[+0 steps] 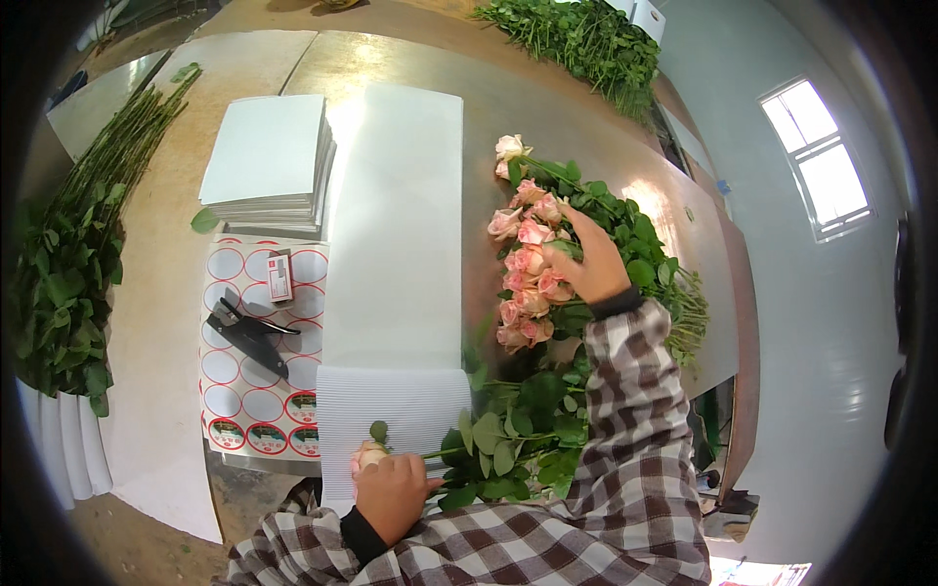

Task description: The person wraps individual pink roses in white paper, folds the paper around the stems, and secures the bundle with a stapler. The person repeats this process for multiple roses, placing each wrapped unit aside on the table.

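Note:
Pink roses (529, 297) lie in a heap on the metal-topped table, their leafy stems pointing right. My right hand (592, 260) reaches over the heap, thumb and fingers apart around a bloom; whether it grips one cannot be told. My left hand (396, 492) is closed around the head end of a pale pink rose (368, 454) on corrugated white paper (392, 410) at the table's near edge. That rose's leafy stem runs right, among other green foliage (513, 439). A long white sheet (396, 234) extends away beyond the corrugated paper.
Left of the long sheet are a stack of white sheets (267, 150), round stickers (242, 403), a black stapler (253, 340) and a small staple box (279, 278). Leafy stems (69, 286) lie far left, more greenery (586, 44) at the far right. Rolled white sheets (69, 447) are at lower left.

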Available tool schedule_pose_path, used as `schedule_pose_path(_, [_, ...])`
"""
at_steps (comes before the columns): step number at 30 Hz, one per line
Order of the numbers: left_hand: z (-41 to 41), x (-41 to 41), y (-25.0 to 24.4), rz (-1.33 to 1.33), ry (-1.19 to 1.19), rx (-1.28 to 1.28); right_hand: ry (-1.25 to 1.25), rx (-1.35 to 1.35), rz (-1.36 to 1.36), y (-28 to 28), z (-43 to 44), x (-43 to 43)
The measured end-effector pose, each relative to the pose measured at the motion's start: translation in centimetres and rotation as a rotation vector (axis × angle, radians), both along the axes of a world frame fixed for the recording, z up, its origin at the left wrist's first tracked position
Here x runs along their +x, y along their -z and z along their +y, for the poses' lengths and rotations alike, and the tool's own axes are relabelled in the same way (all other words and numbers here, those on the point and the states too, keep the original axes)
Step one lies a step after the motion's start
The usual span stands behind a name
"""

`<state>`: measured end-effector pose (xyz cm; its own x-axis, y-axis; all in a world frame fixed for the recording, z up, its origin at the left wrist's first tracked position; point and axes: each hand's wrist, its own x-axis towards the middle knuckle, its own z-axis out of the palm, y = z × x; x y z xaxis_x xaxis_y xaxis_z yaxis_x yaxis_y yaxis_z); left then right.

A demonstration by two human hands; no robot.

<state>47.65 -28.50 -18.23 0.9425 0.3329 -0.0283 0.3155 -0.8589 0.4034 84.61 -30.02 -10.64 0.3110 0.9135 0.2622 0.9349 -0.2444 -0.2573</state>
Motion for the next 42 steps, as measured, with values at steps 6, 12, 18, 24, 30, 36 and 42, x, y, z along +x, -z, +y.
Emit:
schedule_pose_path(6, [0.1,-0.1,-0.1,0.03,0.009,-0.004,0.309,-0.211,0.206,2.1,0.5,5.2])
schedule_pose_path(12, [0.4,0.1,-0.3,0.015,0.001,-0.077,0.373,0.304,0.72,2.3,-4.2,6.5])
schedule_pose_path(18, [0.4,0.1,-0.1,0.033,0.034,-0.025,0.286,0.205,0.46,1.2,-6.6,3.7])
schedule_pose_path(24, [0.2,0.5,-0.1,0.073,0.079,0.035,0.25,-0.08,0.077,2.6,-0.2,1.9])
schedule_pose_path(30, [0.7,0.3,-0.2,0.033,0.062,-0.039,0.435,0.224,0.457,3.1,-0.6,3.7])
schedule_pose_path(36, [0.6,0.4,0.0,0.027,0.05,-0.057,0.531,0.446,1.078,3.0,-7.2,4.6])
schedule_pose_path(42, [0.6,0.3,-0.3,0.035,0.048,-0.057,0.322,0.029,-0.003,5.2,-7.1,1.6])
